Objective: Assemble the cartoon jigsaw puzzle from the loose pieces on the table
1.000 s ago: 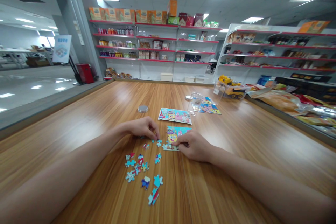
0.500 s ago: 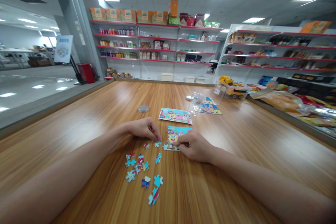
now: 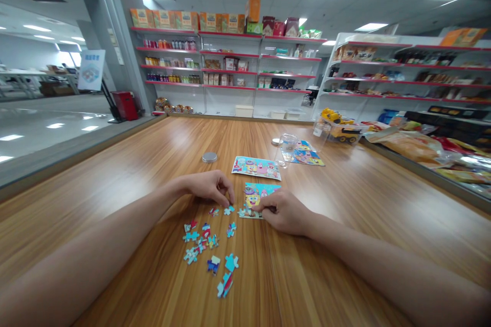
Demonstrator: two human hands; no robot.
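A partly built cartoon jigsaw (image 3: 256, 195) lies on the wooden table (image 3: 153, 163) in front of me. My right hand (image 3: 284, 212) rests on its lower right part, fingertips pinching at the puzzle's bottom edge. My left hand (image 3: 210, 187) hovers just left of it, fingers curled down onto a small blue piece (image 3: 229, 210). Several loose pieces (image 3: 207, 248) are scattered on the table below my left hand.
A finished puzzle card (image 3: 256, 167) lies beyond, another (image 3: 305, 157) farther right beside a clear jar (image 3: 287, 145). A metal lid (image 3: 209, 157) sits left of them. A toy truck in a clear box (image 3: 341, 132) and snack bags (image 3: 414, 148) line the right edge. Store shelves (image 3: 230, 69) stand behind.
Both hands stay almost in place; the left fingertips shift slightly over the blue piece. The view tilts a little.
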